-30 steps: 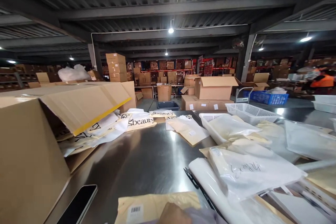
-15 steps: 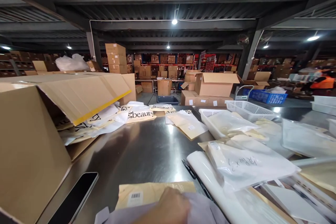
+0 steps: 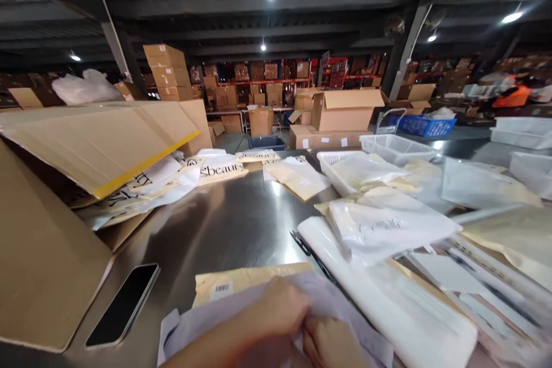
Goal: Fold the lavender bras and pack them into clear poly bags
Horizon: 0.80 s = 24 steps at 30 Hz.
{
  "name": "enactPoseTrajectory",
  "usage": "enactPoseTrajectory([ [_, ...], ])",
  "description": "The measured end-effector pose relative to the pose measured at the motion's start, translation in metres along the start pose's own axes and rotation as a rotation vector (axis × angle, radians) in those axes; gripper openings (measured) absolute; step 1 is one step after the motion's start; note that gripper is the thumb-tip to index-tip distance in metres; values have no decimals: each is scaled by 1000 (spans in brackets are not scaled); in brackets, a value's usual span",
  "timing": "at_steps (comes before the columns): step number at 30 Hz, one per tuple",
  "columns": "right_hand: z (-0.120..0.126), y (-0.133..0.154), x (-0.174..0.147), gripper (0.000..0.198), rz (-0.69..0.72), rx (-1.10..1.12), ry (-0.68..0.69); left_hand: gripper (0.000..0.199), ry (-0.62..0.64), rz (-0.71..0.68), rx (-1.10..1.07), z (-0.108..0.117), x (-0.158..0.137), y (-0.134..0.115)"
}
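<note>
A pale lavender-white bag (image 3: 224,313), which looks like a thin plastic mailer, lies at the near edge of the steel table. My left hand (image 3: 282,305) is closed on its upper part, the forearm crossing it from the lower left. Close beside it, almost touching, my right hand (image 3: 330,342) has curled fingers gripping the same bag. Both hands are slightly blurred, and the fingertips are partly hidden. Behind the bag, a yellowish padded envelope (image 3: 254,273) with a barcode label (image 3: 222,289) sticks out. A black-screened phone (image 3: 123,305) rests to the left.
At left an open carton (image 3: 47,259) lies with printed mailers (image 3: 172,181) spilling out. To the right are a white plastic roll (image 3: 357,276), a black pen (image 3: 302,243), a marked clear bag (image 3: 388,224) and white baskets (image 3: 394,149). A person in orange (image 3: 513,96) stands far right.
My right hand has come into view beside the left one, at the bag. More of my left forearm shows. The view has tilted down and shifted slightly, so the scene sits higher.
</note>
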State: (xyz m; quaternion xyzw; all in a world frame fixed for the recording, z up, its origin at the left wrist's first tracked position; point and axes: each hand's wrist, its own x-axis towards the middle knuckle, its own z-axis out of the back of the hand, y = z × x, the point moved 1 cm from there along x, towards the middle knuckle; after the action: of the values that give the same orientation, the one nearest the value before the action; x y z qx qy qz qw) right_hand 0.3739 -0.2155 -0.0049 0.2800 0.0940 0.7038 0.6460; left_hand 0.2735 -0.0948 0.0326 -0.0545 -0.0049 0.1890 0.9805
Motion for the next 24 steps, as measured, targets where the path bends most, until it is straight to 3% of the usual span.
enactPoseTrajectory([
  [2,4,10,-7,29,-30,-101,75,22,23,44,-21,4,-1,3],
  [5,19,18,-13,35,-110,-10,203,38,47,104,-108,10,-11,18],
  [9,52,-9,-40,44,-343,175,232,45,70,237,-193,22,-56,51],
  [11,71,-34,-62,48,-497,138,130,40,-14,432,-137,31,-99,69],
  [14,90,-70,-93,54,-708,-71,1,38,-85,885,-48,33,-174,89],
  [16,91,-84,-105,57,-799,-161,10,39,-83,1119,-70,24,-217,96],
  [19,77,-84,-106,58,-777,-231,28,42,36,1271,-211,-2,-251,98],
  [24,52,-65,-86,50,-706,-309,76,51,187,1291,-286,-36,-244,92],
])
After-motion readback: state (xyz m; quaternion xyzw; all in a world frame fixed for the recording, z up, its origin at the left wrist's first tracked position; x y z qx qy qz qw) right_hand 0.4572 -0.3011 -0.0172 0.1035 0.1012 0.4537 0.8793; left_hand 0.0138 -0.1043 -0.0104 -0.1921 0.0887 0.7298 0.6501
